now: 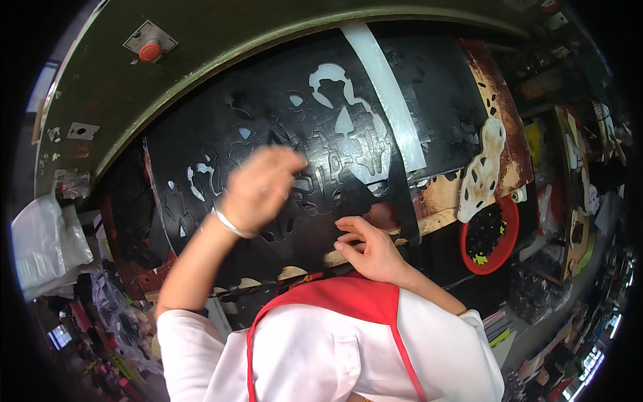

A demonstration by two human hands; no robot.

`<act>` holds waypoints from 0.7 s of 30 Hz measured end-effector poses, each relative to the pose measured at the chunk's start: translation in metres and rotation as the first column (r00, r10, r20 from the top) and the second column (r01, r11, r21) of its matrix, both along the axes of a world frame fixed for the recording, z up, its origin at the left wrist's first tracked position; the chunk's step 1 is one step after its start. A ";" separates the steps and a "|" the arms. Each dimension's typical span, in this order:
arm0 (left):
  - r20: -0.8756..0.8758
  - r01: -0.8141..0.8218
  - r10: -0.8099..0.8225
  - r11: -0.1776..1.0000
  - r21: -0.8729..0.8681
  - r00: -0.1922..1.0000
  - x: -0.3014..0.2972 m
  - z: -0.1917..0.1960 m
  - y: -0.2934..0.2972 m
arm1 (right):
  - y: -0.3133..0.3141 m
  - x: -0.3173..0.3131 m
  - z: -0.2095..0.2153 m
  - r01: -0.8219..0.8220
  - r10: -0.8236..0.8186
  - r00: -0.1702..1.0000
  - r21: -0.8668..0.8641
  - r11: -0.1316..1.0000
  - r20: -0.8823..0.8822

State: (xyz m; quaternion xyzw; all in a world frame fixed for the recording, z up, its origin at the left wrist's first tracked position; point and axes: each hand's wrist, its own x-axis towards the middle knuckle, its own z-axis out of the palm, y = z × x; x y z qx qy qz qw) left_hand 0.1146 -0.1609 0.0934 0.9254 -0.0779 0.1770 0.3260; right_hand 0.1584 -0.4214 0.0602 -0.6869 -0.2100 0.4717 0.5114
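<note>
A black sheet [315, 234] with many cut outlines and openings lies before me; pale surface shows through some gaps. My left hand [261, 184], with a white band at the wrist, is over the sheet's left-middle part. Its fingers look bent but are smeared by motion, so what they hold, if anything, cannot be made out. Close to the sheet's near edge is my right hand [370, 253], fingers loosely bent, thumb apart, nothing seen in it. A white strip [388, 94] runs across the work surface, right of the cut shapes.
A red bowl [514, 234] with small black and yellow pieces stands at the right, beside a cream, holed plate [483, 171]. A green machine beam [221, 50] with a red push button [150, 51] spans the far side. Clear plastic [50, 244] hangs at left.
</note>
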 end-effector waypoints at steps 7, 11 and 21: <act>-0.071 0.228 -0.223 0.972 0.059 0.972 -0.036 -0.059 -0.058 | 0.001 -0.005 -0.038 0.263 -0.175 0.895 0.166 0.951 -0.411; -0.052 0.082 -0.086 0.994 -0.076 0.995 -0.034 -0.064 -0.060 | 0.011 -0.012 -0.041 0.453 -0.248 0.822 0.323 0.831 -0.513; -0.553 -0.399 -0.001 0.692 -0.602 0.833 -0.016 -0.061 -0.041 | 0.056 0.003 -0.059 0.156 -0.145 0.976 0.057 0.986 -0.164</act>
